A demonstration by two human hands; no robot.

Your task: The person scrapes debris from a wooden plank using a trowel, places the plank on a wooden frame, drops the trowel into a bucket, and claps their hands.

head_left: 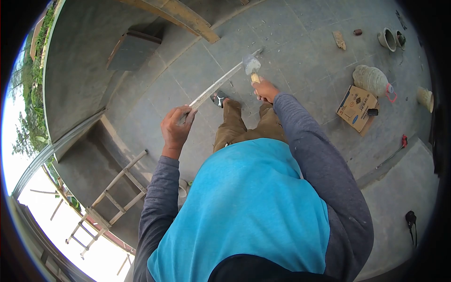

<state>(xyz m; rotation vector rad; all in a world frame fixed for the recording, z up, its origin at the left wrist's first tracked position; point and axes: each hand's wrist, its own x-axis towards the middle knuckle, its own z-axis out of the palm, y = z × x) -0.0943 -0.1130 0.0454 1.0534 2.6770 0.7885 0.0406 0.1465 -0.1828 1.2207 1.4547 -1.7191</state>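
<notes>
Two hands gripped, I saw from afar: left hand on the stick, slanting away right past the shoe; right hand, nearer its far tip, on the tool.

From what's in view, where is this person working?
Probably a half-finished building open to outdoors: a rough wooden ladder, a grey tiled floor scattered with debris, and green trees beyond the edge.

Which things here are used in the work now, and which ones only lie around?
In use:
- long strip, in the left hand
- wooden-handled tool, in the right hand

Lying around:
- cardboard box
- large bottle
- wood scrap
</notes>
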